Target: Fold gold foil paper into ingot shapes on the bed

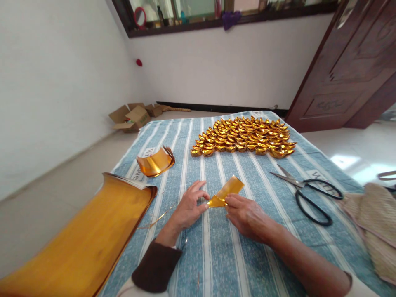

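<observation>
One bare left hand (pixel 189 205) and one bare right hand (pixel 249 215) are present. Counted: one folded shiny gold foil strip (pixel 232 187); one short curled gold foil stack (pixel 154 164); one long gold sheet stack (pixel 83 231); one pair of black-handled metal scissors (pixel 298 184); one round red-framed mirror (pixel 140 17). Boat-shaped gold foil pieces (pixel 241 137) number dozens; overlap prevents exact counting.

Looks like a rm in a home, w/ plain white painted walls (pixel 210 66). Upper R of frame: dark-red panelled door (pixel 355 70) w/ carved patterns. Top ctr: dark-brown window frame (pixel 192 27), its ledge holding a round red-rimmed mirror (pixel 140 17), a small dark bottle (pixel 160 15) & a crumpled purple cloth (pixel 230 19). Mid-L: open brown cardboard boxes (pixel 137 117) on pale floor (pixel 62 202). Lower ctr: blue-&-white striped fabric cover (pixel 256 264), household type.
</observation>
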The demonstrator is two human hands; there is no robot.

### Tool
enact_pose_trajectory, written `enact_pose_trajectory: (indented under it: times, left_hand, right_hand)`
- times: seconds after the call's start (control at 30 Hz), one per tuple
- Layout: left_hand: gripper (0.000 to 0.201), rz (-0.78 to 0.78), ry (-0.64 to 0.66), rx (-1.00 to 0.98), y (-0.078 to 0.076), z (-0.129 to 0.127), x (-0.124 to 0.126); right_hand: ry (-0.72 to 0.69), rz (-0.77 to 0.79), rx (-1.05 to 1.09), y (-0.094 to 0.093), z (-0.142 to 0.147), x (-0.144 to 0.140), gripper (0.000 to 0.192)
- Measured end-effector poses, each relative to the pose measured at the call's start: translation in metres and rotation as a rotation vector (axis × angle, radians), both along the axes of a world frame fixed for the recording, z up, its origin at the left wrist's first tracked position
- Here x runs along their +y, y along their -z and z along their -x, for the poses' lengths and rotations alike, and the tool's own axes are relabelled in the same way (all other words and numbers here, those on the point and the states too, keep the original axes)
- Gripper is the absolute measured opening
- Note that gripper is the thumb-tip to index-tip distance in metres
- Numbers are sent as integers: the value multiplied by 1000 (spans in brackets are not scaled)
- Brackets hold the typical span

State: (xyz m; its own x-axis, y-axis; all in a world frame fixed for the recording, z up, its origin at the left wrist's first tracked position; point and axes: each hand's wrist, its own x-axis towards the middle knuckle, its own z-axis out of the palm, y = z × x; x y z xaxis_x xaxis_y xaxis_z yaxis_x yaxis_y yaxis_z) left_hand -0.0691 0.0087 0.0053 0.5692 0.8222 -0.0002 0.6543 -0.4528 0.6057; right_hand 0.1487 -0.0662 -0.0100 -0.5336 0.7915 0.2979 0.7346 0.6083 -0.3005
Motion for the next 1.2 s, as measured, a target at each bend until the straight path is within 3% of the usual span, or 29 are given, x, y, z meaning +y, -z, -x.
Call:
enact_pose_trajectory:
  times: [0.43, 0.67, 0.8, 0.93, 1.2]
  left_hand:
    - [18, 57, 46, 21, -3, 11, 8]
    - [20, 45, 31, 58, -9, 8, 6]
    - [22, -8, -11, 88, -7, 3, 4]
    - [27, -63, -59, 68, -4, -3, 0]
    - [50, -28, 42, 76, -6, -6, -6]
  right_hand:
    - [-17, -31, -31, -6, -1, 1, 25]
    - [8, -46, 173, 0, -8, 4, 23]
    - [267, -222, 312, 5, -19, 15, 23]
    - [559, -254, 221, 12, -29, 27, 15]
    - [632, -98, 72, 17, -26, 39, 24]
